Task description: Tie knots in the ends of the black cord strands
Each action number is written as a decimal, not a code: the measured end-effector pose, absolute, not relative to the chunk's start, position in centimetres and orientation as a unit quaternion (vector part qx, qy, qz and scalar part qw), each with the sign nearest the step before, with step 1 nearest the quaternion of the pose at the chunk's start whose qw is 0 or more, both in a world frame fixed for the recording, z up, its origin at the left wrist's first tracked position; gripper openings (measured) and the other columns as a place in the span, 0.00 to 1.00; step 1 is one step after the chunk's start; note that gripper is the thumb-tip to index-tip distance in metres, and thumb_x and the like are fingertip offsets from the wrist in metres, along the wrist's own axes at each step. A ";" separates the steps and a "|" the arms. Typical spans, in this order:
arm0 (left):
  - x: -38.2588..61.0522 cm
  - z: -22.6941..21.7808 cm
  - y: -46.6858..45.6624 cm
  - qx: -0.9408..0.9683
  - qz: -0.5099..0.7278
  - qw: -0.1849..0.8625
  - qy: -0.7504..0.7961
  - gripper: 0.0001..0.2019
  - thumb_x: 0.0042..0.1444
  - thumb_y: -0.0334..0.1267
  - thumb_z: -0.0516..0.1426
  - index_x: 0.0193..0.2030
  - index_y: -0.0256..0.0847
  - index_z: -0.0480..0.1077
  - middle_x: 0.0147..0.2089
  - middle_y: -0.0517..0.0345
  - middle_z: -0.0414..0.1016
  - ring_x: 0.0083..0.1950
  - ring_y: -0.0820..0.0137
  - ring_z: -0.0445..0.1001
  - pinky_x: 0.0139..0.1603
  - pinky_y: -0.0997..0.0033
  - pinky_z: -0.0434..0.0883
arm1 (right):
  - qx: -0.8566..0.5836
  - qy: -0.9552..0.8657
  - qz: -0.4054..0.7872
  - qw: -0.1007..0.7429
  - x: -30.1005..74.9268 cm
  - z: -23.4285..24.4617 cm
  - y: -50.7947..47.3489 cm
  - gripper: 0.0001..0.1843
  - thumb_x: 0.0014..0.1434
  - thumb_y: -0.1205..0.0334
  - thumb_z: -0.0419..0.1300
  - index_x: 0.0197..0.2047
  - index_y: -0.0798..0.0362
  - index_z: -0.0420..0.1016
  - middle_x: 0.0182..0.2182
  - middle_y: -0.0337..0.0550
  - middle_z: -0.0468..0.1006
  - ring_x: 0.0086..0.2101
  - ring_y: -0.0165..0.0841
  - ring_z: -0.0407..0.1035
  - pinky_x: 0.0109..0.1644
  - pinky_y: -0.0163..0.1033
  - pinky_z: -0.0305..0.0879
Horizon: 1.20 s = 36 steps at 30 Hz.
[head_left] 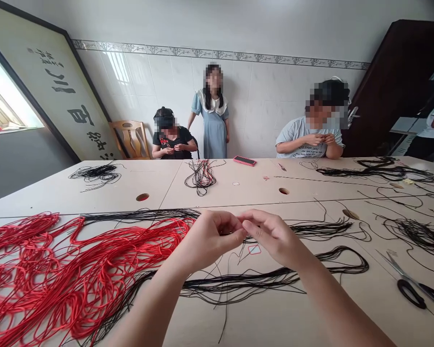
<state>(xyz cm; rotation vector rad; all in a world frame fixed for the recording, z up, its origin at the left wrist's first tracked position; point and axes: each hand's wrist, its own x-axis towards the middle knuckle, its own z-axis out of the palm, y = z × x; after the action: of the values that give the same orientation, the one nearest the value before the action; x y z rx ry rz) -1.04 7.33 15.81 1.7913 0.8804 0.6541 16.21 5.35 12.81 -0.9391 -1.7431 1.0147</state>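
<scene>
My left hand (211,238) and my right hand (273,236) meet above the table (260,318), fingers curled and pinched together at the tips. A thin black cord (227,289) hangs down from between them. Under the hands lie bundles of black cords (238,284). A big tangle of red cords (68,274) spreads to the left of my left arm. A small red-outlined tag (254,249) lies on the table just below my right hand.
Scissors (412,284) lie at the right. More black cord piles (415,233) (201,174) (96,173) dot the table, with a pink phone (244,160) at the far side. Two seated people (173,140) (313,137) work cords; another person (211,115) stands by the wall. A wooden chair (130,140) stands at the back left.
</scene>
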 end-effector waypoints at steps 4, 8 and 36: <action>-1.1 16.0 7.1 0.748 0.274 0.477 0.371 0.12 0.53 0.42 0.55 0.26 0.34 0.67 0.21 0.66 0.55 0.22 0.80 0.50 0.20 0.79 0.49 | -0.396 -0.679 0.444 0.430 16.5 12.7 5.3 0.15 0.60 0.51 0.53 0.32 0.55 0.69 0.24 0.37 0.64 0.26 0.26 0.57 0.27 0.31 0.57; -1.3 16.0 7.0 0.751 0.273 0.472 0.371 0.10 0.52 0.40 0.55 0.26 0.35 0.68 0.22 0.64 0.60 0.23 0.79 0.54 0.21 0.79 0.53 | -0.423 -0.677 0.441 0.410 16.9 12.4 5.5 0.19 0.57 0.49 0.56 0.26 0.56 0.67 0.21 0.36 0.58 0.23 0.25 0.51 0.22 0.32 0.48; -1.0 15.3 8.8 0.599 0.371 0.585 0.402 0.12 0.47 0.44 0.61 0.27 0.35 0.69 0.19 0.65 0.58 0.20 0.81 0.51 0.20 0.79 0.48 | -0.439 -0.748 0.187 0.462 15.8 12.8 4.7 0.10 0.58 0.56 0.57 0.30 0.54 0.70 0.28 0.40 0.70 0.28 0.29 0.61 0.31 0.35 0.58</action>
<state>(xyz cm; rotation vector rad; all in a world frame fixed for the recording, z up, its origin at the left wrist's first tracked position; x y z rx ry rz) -0.99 8.79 15.33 1.3968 0.9376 0.8654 15.80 4.75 12.76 -1.0794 -1.8390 0.4593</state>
